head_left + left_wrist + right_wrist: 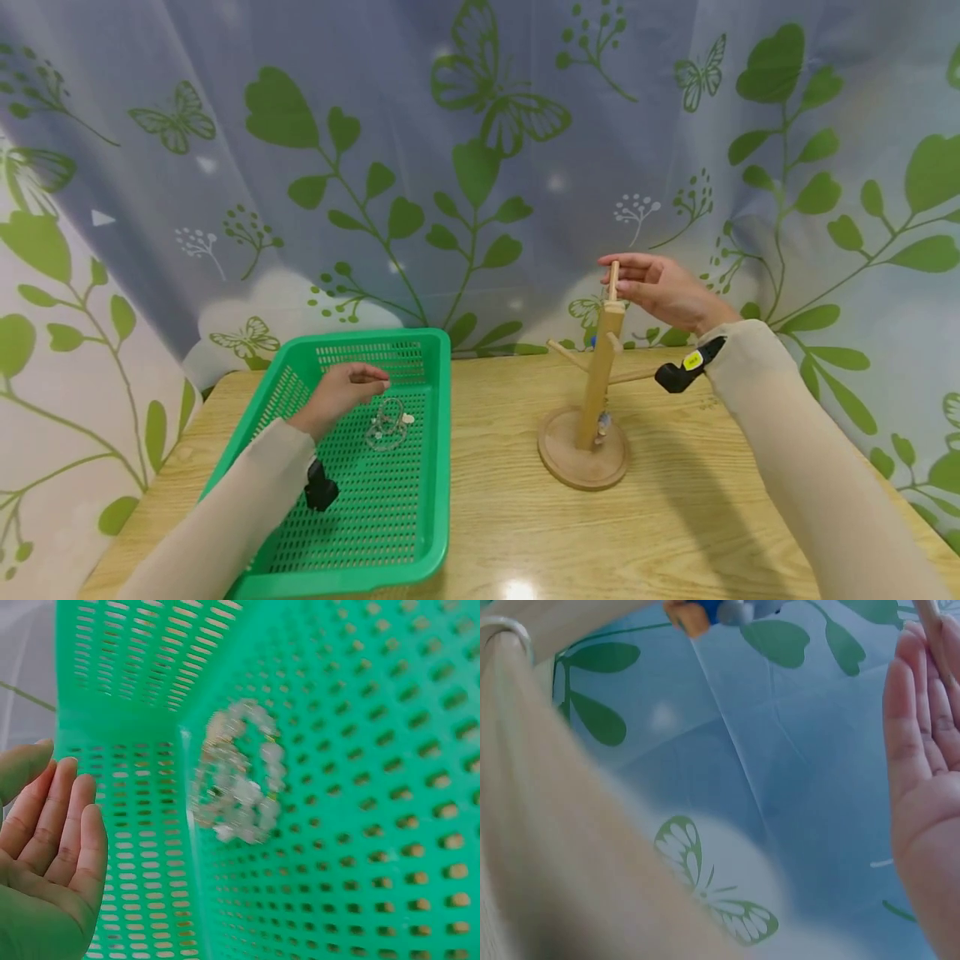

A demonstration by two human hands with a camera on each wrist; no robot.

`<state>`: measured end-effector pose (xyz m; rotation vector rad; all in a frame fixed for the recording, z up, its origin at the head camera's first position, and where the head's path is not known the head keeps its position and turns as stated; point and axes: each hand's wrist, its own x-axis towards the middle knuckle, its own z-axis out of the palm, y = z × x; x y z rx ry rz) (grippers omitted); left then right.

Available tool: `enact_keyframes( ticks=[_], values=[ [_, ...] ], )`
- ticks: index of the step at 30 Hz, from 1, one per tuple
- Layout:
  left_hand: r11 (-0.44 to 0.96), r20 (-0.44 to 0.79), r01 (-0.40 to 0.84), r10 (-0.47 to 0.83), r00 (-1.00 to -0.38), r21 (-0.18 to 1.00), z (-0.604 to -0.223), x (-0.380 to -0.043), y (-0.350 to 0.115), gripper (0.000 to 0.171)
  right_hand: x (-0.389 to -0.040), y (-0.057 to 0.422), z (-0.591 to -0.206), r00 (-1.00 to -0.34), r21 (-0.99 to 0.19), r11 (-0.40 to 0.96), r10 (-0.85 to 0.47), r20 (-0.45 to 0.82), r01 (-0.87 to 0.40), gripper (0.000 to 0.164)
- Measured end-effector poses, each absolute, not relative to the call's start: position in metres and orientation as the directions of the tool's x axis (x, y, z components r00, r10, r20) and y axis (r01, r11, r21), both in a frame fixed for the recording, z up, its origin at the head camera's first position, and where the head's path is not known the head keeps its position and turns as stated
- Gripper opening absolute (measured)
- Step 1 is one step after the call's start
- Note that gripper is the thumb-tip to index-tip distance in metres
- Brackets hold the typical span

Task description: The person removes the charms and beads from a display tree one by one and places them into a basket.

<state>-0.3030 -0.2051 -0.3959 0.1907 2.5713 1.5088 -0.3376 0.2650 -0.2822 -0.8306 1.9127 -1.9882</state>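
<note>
Right now, from my remote seat, I judge the work partway: a blue-and-orange piece seems to hang on the wooden peg stand, toward the far edge of the table, while beaded bracelets, likely what is left, lie toward the far right corner of the green plastic basket. My left hand is above them, fingers extended and holding nothing. My right hand has thumb and fingers closed lightly about the stand's top peg. The yellow label by my right wrist is too small to read; I spot no brand.
</note>
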Motion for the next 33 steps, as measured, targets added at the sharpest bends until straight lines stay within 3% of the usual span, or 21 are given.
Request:
enact_keyframes(
  ticks=[14, 24, 33],
  values=[
    [0.417, -0.048, 0.073, 0.272, -0.961, 0.906, -0.357, -0.29, -0.169, 0.031, -0.327, 0.269, -0.282, -0.84, -0.964, -0.089, -0.475, 0.264, -0.252, 0.023],
    [0.353, -0.016, 0.116, 0.349, -0.937, 0.928, -0.336, -0.273, -0.144, 0.037, -0.315, 0.266, -0.283, -0.898, -0.955, -0.125, -0.326, 0.297, -0.27, 0.016],
    [0.301, 0.024, 0.151, 0.389, -0.921, 0.942, -0.324, -0.259, -0.123, 0.025, -0.301, 0.265, -0.283, -0.918, -0.954, -0.139, -0.265, 0.295, -0.266, 0.015]
  ],
)
